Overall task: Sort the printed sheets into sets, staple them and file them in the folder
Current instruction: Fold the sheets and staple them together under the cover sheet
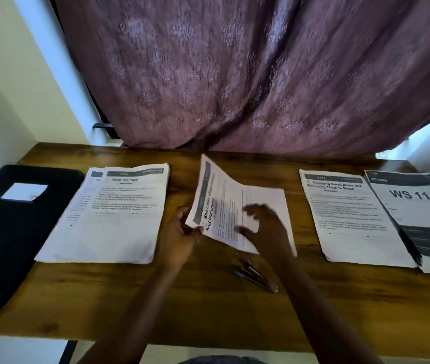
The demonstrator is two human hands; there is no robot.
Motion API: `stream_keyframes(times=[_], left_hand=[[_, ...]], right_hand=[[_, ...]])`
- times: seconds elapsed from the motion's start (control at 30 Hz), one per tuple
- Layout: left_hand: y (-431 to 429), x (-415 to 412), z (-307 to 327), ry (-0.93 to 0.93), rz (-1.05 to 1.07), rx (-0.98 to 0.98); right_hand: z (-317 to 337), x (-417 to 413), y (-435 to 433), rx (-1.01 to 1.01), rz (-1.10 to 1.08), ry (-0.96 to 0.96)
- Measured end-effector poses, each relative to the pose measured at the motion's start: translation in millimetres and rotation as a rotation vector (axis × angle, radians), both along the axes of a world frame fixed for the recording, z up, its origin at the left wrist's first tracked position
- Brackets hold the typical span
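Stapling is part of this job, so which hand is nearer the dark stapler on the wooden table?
Right. The right hand is over the middle white printed sheets, just beyond the dark blue-trimmed stapler; the left hand grips those sheets' corner, farther off to the stapler's left.

"WS 11" on rightmost stack (416,214), "Bed Linen… and Placement" on middle sheet (224,203)

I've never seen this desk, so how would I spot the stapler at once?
Start at the wooden desk below the purple curtain. Paper piles run along it; the stapler lies nearer the front edge, just in front of the tilted middle sheets. It is the only small, dark, metal-tipped thing among flat white paper.
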State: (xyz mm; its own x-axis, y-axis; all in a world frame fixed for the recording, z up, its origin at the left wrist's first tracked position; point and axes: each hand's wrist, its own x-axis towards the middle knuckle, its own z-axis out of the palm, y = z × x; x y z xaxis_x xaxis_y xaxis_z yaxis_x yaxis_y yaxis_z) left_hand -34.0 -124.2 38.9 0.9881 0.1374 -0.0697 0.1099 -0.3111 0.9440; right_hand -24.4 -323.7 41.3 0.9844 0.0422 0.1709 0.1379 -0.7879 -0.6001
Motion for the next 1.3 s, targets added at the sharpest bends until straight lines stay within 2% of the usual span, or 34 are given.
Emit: stream_keyframes(times=[0.07,0.17,0.27,0.33,0.43,0.53,0.63,0.7,0.8,0.97,1.17,1.3], left_hand=[[16,0,30,-0.172,-0.003,0.1],[45,4,73,-0.301,0.039,0.063],[79,13,105,-0.359,0.064,-0.071],[104,25,122,-0.39,0.11,-0.223],[150,58,123,-0.342,0.186,-0.348],[189,85,98,-0.023,0.224,-0.354],[201,82,53,0.338,0.192,-0.226],[204,78,23,0.384,0.247,-0.155],[209,82,-7,0.326,0.311,-0.136],[227,108,-30,0.163,0.321,0.341],[233,113,-47,0.171,0.284,0.491],[224,110,-53,0.096,0.279,0.655]], right_hand=[[25,33,3,0.167,0.001,-0.053],[47,81,11,0.468,0.087,0.058],[52,110,29,0.828,0.21,0.218],[53,119,46,0.923,0.232,0.291],[52,125,77,0.989,0.212,0.355],[35,127,108,1.055,0.136,0.433],[6,121,132,1.015,-0.008,0.515],[-18,116,143,0.954,-0.097,0.566],[-42,112,158,0.891,-0.181,0.601],[-45,122,177,0.82,-0.222,0.571],[-51,134,186,0.557,-0.132,0.54],[-45,132,185,0.487,-0.092,0.559]])
